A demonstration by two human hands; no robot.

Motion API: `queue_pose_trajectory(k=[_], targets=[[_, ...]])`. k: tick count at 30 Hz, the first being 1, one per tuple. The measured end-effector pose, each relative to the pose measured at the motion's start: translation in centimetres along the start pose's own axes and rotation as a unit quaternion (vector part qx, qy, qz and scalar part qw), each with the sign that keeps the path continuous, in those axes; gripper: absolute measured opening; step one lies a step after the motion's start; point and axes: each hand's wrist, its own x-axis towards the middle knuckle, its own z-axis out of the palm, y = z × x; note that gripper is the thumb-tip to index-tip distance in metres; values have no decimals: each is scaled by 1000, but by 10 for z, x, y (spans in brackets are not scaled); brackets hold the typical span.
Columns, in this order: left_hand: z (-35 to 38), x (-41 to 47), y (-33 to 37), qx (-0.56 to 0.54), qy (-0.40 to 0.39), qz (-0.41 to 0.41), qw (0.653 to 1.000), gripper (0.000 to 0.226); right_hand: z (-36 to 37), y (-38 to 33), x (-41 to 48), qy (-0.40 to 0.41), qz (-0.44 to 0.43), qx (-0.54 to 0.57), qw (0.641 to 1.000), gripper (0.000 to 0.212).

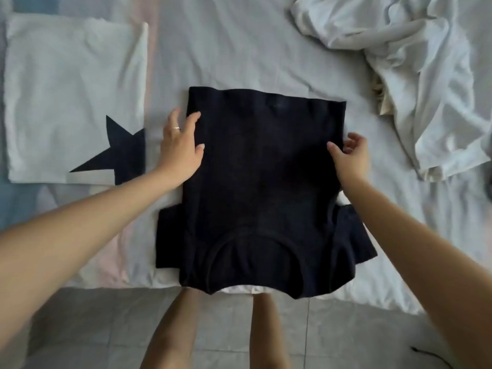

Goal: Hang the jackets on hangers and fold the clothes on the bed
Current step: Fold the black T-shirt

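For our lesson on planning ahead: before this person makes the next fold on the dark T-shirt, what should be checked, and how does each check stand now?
1. Dark T-shirt lies flat on the bed sheet: ok.
2. Sleeves tucked in: not ok, both stick out near the collar.
3. Left hand rests on the left edge: ok.
4. Right hand pinches the right edge: ok.
5. Folded star shirt and crumpled white clothes lie clear: ok.
6. Hidden layers underneath even: cannot tell.

No words, numbers or brand names could be read anywhere. The only mark was a dark star [117, 153] printed on the folded white shirt [66, 89], just beside the left hand [181, 150], on its outer side.
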Motion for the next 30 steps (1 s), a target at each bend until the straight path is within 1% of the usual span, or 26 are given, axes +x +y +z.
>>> queue_pose_trajectory(k=[2, 3, 4, 5, 6, 7, 8, 9, 11, 13, 15, 16, 17, 18, 19, 20, 21, 22, 23, 24, 26, 30], targets=[[8, 39, 6, 8, 23, 9, 1000, 65, 14, -17, 27, -31, -10, 42, 999, 65], [13, 56, 9, -15, 32, 6, 999, 66, 20, -20, 38, -34, -20, 50, 998, 67], [15, 71, 11, -60, 39, -3, 997, 64, 23, -24, 46, -27, -35, 43, 998, 65], [18, 84, 13, -110, 48, -6, 993, 59, 26, -26, 55, -12, -57, 20, 998, 57], [19, 93, 15, -143, 53, -1, 988, 49, 26, -28, 59, 8, -80, -13, 997, 45], [19, 97, 16, -151, 65, 10, 986, 35, 24, -28, 62, 31, -103, -39, 993, 36], [17, 103, 17, -152, 77, 13, 985, 23, 21, -31, 65, 55, -121, -49, 990, 32], [13, 109, 19, -157, 92, 15, 983, 18, 18, -33, 68, 74, -125, -44, 988, 31], [5, 120, 19, -172, 130, 3, 977, 20, 12, -38, 78, 108, -116, -16, 987, 28], [-1, 128, 15, -171, 153, -14, 973, 16, 11, -41, 88, 125, -100, -20, 987, 24], [0, 135, 14, -142, 136, -18, 980, 15, 13, -48, 99, 99, -86, -54, 990, 21], [2, 136, 14, -105, 120, -16, 987, 16, 15, -49, 102, 82, -83, -90, 989, 21], [5, 133, 16, -51, 120, -10, 991, 17, 18, -50, 103, 74, -86, -137, 984, 23], [7, 135, 20, 9, 135, 5, 991, 19, 22, -53, 105, 78, -104, -193, 973, 26], [8, 133, 24, 54, 156, 33, 986, 23, 24, -55, 102, 89, -145, -254, 952, 30], [8, 133, 30, 76, 172, 75, 979, 27, 28, -59, 99, 94, -203, -304, 926, 33], [9, 133, 35, 82, 172, 132, 973, 28, 32, -62, 95, 92, -269, -339, 897, 35], [10, 135, 40, 85, 155, 193, 965, 27, 36, -64, 93, 75, -319, -363, 872, 35], [13, 136, 45, 90, 129, 246, 956, 25, 40, -66, 92, 51, -349, -381, 855, 36], [15, 136, 50, 95, 103, 286, 948, 24, 44, -68, 90, 28, -360, -390, 847, 37], [18, 136, 59, 95, 69, 305, 945, 28, 51, -73, 87, -6, -367, -392, 844, 41], [20, 140, 75, 105, 39, 261, 959, 45, 56, -82, 86, -72, -392, -399, 825, 51]])
